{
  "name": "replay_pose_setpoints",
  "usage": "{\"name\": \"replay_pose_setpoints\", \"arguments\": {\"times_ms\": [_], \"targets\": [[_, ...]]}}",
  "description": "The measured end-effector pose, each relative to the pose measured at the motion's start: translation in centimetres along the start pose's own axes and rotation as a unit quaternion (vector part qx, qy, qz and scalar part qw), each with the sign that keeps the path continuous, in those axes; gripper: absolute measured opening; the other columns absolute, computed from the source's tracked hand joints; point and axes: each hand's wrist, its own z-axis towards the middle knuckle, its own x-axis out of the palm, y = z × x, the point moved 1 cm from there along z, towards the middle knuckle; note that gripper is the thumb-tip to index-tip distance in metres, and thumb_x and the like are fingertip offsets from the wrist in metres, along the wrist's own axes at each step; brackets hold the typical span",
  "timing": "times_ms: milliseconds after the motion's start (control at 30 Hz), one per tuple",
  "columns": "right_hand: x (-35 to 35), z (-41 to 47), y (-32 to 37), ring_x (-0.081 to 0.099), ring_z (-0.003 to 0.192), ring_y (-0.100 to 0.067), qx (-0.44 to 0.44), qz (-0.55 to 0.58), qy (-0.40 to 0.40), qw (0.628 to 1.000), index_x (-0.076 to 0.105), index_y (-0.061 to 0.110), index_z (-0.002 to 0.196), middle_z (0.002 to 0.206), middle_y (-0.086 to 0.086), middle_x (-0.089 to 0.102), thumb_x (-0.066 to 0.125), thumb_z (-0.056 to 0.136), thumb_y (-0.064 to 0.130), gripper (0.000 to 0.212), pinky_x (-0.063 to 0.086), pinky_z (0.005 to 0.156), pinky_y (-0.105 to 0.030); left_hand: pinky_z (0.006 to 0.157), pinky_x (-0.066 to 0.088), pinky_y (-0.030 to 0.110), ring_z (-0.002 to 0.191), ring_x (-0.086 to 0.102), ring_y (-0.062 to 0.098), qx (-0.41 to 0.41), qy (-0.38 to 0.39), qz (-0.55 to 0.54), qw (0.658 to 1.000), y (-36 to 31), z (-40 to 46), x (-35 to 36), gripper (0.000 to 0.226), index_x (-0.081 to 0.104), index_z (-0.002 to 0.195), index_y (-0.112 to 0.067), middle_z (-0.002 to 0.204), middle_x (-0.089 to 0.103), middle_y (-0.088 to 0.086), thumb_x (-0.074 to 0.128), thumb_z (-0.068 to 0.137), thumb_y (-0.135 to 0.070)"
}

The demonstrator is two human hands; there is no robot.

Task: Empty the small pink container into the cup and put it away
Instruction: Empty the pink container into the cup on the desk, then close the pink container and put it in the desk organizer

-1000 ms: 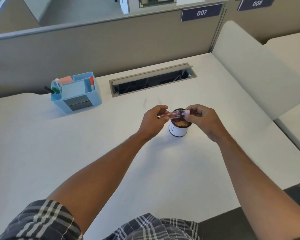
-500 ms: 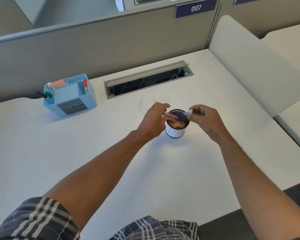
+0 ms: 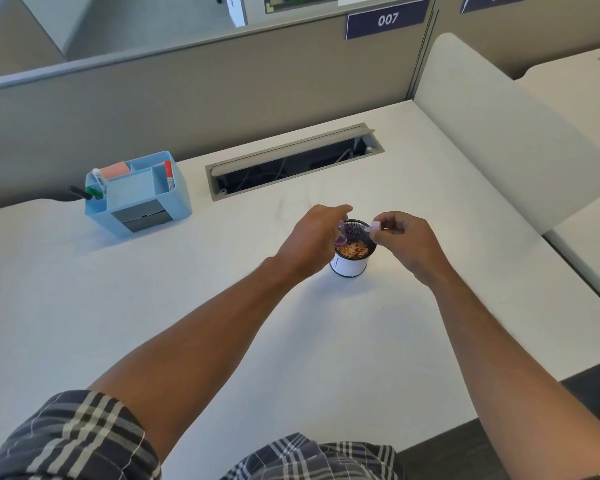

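Left grip (image 3: 314, 237) tips pink container (image 3: 341, 234) over cup (image 3: 350, 263); right grip (image 3: 404, 240) pinches its cap (image 3: 375, 226) (sign (image 3: 388, 19): "007")

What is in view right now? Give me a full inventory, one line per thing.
cup: 1, black mesh with white label, mid-desk, holds tan bits
pink container: 1, clear pink, tipped over the cup's left rim
cap: 1, pale pink, above the cup's right rim
desk organiser: 1, light blue, left rear of desk, holds pens and notes
cable tray: 1, grey, lid open, rear centre of desk
desk: 1, white
partition: 1, grey-brown, behind the desk
sign 007: 1, dark blue, on the partition
side divider: 1, white, right of the desk
left hand: 1, holding the pink container
right hand: 1, pinching the cap
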Motion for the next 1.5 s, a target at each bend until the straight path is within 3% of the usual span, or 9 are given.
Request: {"name": "replay_pose_setpoints", "arguments": {"times_ms": [300,467,733,833,900,1000,1100,1200,1500], "targets": [[0.1,0.0,-0.4,0.071,0.075,-0.007,0.003,-0.011,-0.018,1.0,0.076,0.025,0.09,0.085,0.003,0.081,0.08,0.086,0.026,0.006,0.052,0.072,-0.025,0.083,0.047,0.027,0.096,0.061,0.022,-0.044,-0.055,-0.055,0.996,0.5,-0.2,-0.5,0.027,0.069,0.121,-0.007,0.111,0.069,0.01,0.063,0.097,-0.017],[0.6,-0.1,-0.2,0.069,0.069,0.003,0.002,-0.009,-0.016,1.0,0.076,0.024,0.091,0.08,0.012,0.079,0.079,0.088,0.027,0.005,0.049,0.069,-0.019,0.079,0.055,0.037,0.089,0.066,0.023,-0.127,-0.099,-0.116,0.98,0.4,0.2,-0.5,0.024,0.071,0.109,-0.009,0.098,0.07,0.005,0.066,0.095,-0.028],[0.5,-0.3,-0.2,0.066,0.065,0.006,0.0,-0.006,-0.019,1.0,0.076,0.023,0.092,0.082,0.01,0.078,0.078,0.09,0.025,0.003,0.046,0.062,-0.011,0.06,0.048,0.008,0.086,0.069,0.015,-0.234,-0.078,-0.211,0.946,1.2,0.0,0.0,0.023,0.069,0.116,-0.013,0.108,0.071,0.002,0.067,0.093,-0.01],[0.6,-0.3,-0.2,0.062,0.058,0.006,-0.007,0.007,-0.014,1.0,0.077,0.022,0.095,0.075,0.014,0.075,0.078,0.09,0.024,0.005,0.041,0.055,-0.006,0.065,0.047,0.017,0.086,0.07,0.015,-0.267,-0.074,-0.268,0.923,1.5,-0.6,-0.1,0.024,0.071,0.115,-0.013,0.107,0.072,0.002,0.07,0.091,-0.01],[0.7,-0.4,-0.1,0.063,0.063,0.003,-0.009,0.021,-0.001,1.0,0.078,0.024,0.095,0.073,0.017,0.075,0.079,0.089,0.024,0.007,0.044,0.059,-0.009,0.065,0.046,0.019,0.087,0.072,0.017,-0.278,-0.07,-0.299,0.91,1.7,-1.2,-0.1,0.025,0.072,0.114,-0.013,0.107,0.073,0.003,0.072,0.089,-0.01],[1.4,-0.7,0.0,0.072,0.088,-0.011,-0.01,0.067,0.028,0.997,0.08,0.022,0.1,0.089,0.01,0.08,0.079,0.088,0.019,0.012,0.059,0.089,-0.03,0.07,0.049,0.023,0.085,0.075,0.014,-0.29,-0.073,-0.339,0.892,1.9,-2.2,-0.2,0.022,0.073,0.109,-0.014,0.105,0.074,0.003,0.074,0.087,-0.01],[2.2,-1.3,0.4,0.075,0.105,-0.027,-0.014,0.101,0.05,0.994,0.08,0.018,0.108,0.106,-0.005,0.082,0.077,0.09,0.013,0.019,0.055,0.106,-0.046,0.083,0.059,0.035,0.084,0.077,0.012,-0.296,-0.089,-0.389,0.868,2.3,-3.4,-0.4,0.015,0.073,0.103,-0.015,0.099,0.074,0.001,0.07,0.09,-0.008],[3.0,-1.7,0.9,0.075,0.109,-0.028,-0.02,0.104,0.063,0.992,0.08,0.016,0.111,0.11,-0.008,0.081,0.075,0.091,0.011,0.022,0.053,0.107,-0.048,0.097,0.057,0.044,0.086,0.078,0.017,-0.303,-0.105,-0.425,0.847,2.6,-4.7,-0.8,0.012,0.072,0.103,-0.013,0.102,0.075,0.007,0.066,0.094,-0.007],[6.3,-4.1,4.1,0.079,0.087,-0.021,-0.045,0.121,0.115,0.985,0.083,0.027,0.096,0.095,0.004,0.083,0.076,0.092,0.009,0.02,0.061,0.088,-0.026,0.095,0.059,0.043,0.083,0.078,0.025,-0.289,-0.139,-0.476,0.819,3.4,-9.4,-3.6,0.008,0.074,0.098,-0.012,0.096,0.078,0.012,0.068,0.095,-0.008]]}}
